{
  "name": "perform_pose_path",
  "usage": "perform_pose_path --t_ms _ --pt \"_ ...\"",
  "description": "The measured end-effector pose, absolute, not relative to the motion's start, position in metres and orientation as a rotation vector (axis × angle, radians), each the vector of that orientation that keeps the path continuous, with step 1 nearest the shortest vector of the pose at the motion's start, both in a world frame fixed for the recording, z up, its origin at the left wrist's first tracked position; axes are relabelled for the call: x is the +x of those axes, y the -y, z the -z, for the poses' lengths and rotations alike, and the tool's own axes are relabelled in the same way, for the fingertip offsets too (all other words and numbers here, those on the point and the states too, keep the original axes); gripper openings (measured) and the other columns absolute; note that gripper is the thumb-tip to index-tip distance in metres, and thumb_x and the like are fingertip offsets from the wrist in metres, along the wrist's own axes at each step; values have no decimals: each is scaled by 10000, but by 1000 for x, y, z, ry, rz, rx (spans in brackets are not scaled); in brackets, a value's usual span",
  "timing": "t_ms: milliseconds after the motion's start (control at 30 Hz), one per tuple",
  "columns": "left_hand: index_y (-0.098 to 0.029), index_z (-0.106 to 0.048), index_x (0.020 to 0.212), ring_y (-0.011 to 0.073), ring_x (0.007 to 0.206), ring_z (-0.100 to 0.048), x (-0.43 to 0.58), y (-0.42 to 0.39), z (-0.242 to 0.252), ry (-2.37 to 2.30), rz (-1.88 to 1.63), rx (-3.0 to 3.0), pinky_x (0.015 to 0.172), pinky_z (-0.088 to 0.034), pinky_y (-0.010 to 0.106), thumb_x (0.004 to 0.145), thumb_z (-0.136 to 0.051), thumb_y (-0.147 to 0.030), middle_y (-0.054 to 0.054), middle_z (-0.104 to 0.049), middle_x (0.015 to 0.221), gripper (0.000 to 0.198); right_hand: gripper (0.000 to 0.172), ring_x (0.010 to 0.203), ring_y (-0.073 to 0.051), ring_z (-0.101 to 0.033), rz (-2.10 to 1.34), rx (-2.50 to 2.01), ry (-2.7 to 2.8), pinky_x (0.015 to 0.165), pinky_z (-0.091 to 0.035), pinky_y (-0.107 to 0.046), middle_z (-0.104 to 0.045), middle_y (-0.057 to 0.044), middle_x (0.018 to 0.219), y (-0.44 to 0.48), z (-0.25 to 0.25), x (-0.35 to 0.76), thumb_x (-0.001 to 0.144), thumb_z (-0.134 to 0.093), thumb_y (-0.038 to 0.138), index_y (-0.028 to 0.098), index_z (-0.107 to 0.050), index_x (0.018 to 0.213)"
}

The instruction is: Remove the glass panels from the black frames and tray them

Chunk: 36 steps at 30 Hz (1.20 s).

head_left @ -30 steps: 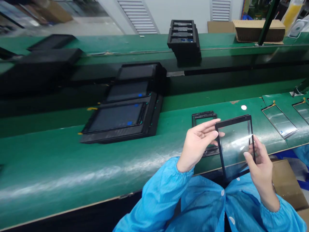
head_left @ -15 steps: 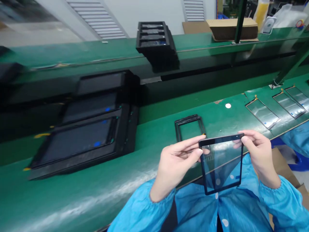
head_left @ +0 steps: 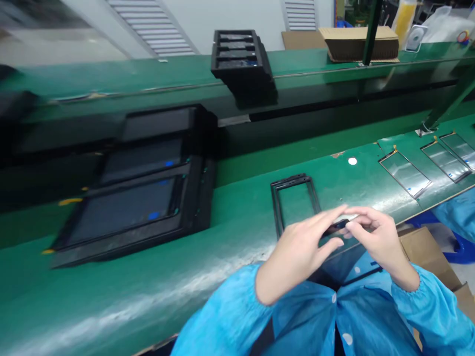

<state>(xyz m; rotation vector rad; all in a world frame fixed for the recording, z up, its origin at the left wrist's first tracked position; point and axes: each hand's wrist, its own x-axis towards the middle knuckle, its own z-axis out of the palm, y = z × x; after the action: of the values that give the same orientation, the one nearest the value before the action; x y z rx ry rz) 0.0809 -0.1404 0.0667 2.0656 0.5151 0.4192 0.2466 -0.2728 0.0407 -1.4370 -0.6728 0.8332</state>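
Note:
A glass touch panel with a thin black frame hangs tilted in front of my body, largely covered by my hands. My right hand is closed on its upper right corner, thumb and fingers pinching the edge. My left hand lies over the upper left part, fingers stretched out and thumb apart; whether it touches the panel is hard to tell. Just beyond my left hand, black rectangular frames, seemingly two stacked, lie on the green bench.
Black trays with dark screens are stacked at left. Several clear thin-bordered panels lie at right. A black slotted rack and a cardboard box stand on the back shelf. A green post rises at right.
My left hand has moved right, from pinching the panel's upper left corner to stretching over its top. My right hand has shifted left and down slightly, and the panel has tilted flatter.

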Motion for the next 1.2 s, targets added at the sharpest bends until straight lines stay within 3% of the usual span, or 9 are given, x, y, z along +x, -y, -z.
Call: perform_pose_path --t_ms 100,233,567,733,833,967,1067,1133,1200 --pt "-295 -628 1510 239 806 -829 78 137 -64 -501 -249 1820 781 -658 328 974 -654 -271 40 -862 1001 537 465 747 -254 -847 -1048 -1423 656 759 -701 -376 -861 -75 850 280 -38 264 882 -822 538 201 -826 1203" --pt "-192 -637 1301 223 705 -807 64 132 -54 -708 -394 1396 555 -610 262 950 -739 -440 111 -845 991 442 507 717 -275 -837 -1170 -1477 623 690 -691 -371 -854 -128 839 303 -31 295 896 -776 665 172 -868 973" --pt "-190 -550 1230 228 645 -805 61 144 -43 -866 -563 1218 504 -608 260 861 -845 -504 102 -845 937 568 555 507 -231 -729 -683 -1602 469 555 -648 -341 -777 -68 610 300 -26 273 892 -744 719 221 -769 649" --pt "-200 -535 1232 229 629 -799 60 150 -39 -900 -566 1201 500 -609 272 870 -829 -516 91 -844 929 563 505 496 -216 -719 -576 -1630 479 523 -621 -313 -757 -47 583 303 -25 270 956 -708 640 231 -732 661" --pt "-200 -534 1254 225 607 -782 58 150 -32 -898 -580 1219 483 -597 278 896 -798 -512 80 -831 914 544 410 533 -235 -762 -644 -1551 475 534 -635 -321 -794 -52 649 306 -24 270 943 -730 616 217 -797 874" --pt "-204 -618 1267 289 1003 -808 60 145 -29 -907 -746 1579 807 -680 414 951 -722 -394 145 -788 1212 382 305 648 -270 -829 -655 -1531 526 592 -667 -312 -802 -37 649 309 -29 264 896 -829 481 213 -790 1039" --pt "-230 -737 1248 339 1358 -657 69 139 -38 -776 -851 2127 1242 -417 600 956 -690 -290 137 -739 1387 301 243 605 -247 -822 -620 -1568 585 581 -665 -287 -834 -58 726 309 -33 255 928 -800 434 206 -800 1014" --pt "-262 -797 1203 325 1271 -712 76 136 -44 -559 -718 2336 1270 -364 616 988 -658 -282 101 -800 1290 257 219 584 -233 -816 -619 -1596 634 573 -661 -273 -846 -62 765 309 -35 250 941 -788 408 208 -814 1027" --pt "-277 -836 1148 284 1039 -795 83 134 -48 -409 -580 2367 1140 -527 525 1029 -620 -304 76 -855 1112 248 207 588 -235 -818 -618 -1616 656 573 -665 -272 -847 -59 769 310 -36 248 944 -786 394 211 -822 1034"
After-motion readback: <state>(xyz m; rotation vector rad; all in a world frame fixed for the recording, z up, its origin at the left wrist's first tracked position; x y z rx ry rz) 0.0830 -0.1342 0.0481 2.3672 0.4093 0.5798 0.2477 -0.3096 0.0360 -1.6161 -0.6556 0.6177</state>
